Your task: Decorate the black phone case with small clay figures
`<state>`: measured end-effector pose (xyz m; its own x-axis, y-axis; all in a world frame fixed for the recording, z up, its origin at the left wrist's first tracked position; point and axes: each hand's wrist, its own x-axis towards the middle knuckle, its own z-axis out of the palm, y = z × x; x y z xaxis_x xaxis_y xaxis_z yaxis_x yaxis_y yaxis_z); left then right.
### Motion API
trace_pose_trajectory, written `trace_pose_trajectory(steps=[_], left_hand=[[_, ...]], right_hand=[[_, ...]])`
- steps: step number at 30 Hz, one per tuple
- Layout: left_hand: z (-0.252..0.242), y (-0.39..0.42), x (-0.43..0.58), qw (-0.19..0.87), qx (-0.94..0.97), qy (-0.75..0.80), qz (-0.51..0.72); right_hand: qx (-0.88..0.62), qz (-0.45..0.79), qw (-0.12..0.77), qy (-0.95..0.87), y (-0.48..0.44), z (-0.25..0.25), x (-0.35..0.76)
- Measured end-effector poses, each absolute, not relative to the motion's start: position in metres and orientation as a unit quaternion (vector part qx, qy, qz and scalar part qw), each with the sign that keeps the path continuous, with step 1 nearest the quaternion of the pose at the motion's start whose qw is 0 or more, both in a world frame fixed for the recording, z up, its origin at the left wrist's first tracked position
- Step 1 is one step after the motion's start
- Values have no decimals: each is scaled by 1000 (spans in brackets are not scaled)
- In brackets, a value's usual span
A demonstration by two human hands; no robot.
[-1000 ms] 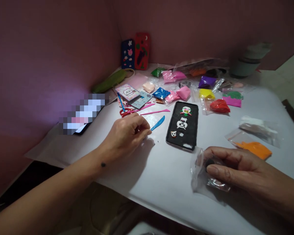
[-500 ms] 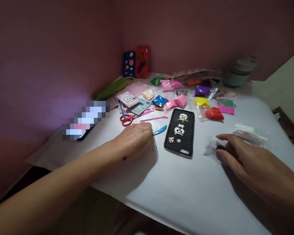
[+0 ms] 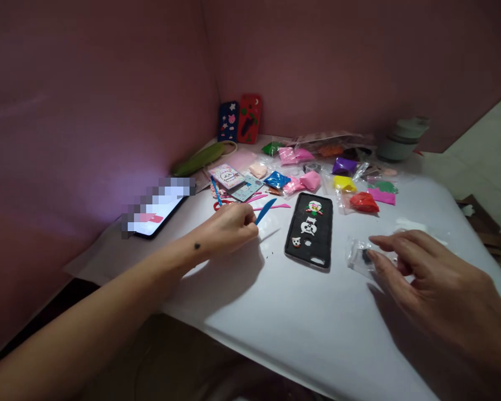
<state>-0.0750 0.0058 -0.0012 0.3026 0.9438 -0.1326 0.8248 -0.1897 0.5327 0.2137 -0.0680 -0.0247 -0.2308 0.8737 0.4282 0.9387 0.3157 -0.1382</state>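
Observation:
My left hand [image 3: 234, 225] is closed around a blue plastic knife tool [image 3: 267, 210], its blade raised a little off the white tabletop. To the right lies a black phone case [image 3: 310, 245] with small white, green and brown clay figures on it. My right hand [image 3: 413, 262] hovers at the right, thumb and index finger apart, over a clear bag [image 3: 354, 258] with a dark lump in it. Whether a fingertip touches the bag I cannot tell. Tiny dark crumbs lie between my left hand and the case.
Colourful clay packets such as a red one [image 3: 364, 203] spread across the back. Beyond my left hand are red scissors [image 3: 217, 206] and cards [image 3: 226, 176]. A lit phone [image 3: 162, 209] stands left, a cup [image 3: 401, 142] back right. Two decorated cases lean on the wall.
My left hand has lifted the blue knife tool off the table, its blade now tilted up. My right hand's fingers have drawn back from the clear bag. The view has shifted slightly.

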Motion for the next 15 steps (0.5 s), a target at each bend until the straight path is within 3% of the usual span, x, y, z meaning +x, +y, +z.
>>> trace_pose_trajectory(steps=[8, 12, 15], left_hand=[[18, -6, -79, 509, 678, 496, 185], [31, -3, -73, 601, 612, 416, 301], [36, 6, -68, 634, 604, 344, 339]], right_hand=[[-498, 138, 205, -831, -78, -4, 186], [-568, 189, 158, -785, -70, -1, 182], [-615, 223, 176, -735, -59, -2, 179]])
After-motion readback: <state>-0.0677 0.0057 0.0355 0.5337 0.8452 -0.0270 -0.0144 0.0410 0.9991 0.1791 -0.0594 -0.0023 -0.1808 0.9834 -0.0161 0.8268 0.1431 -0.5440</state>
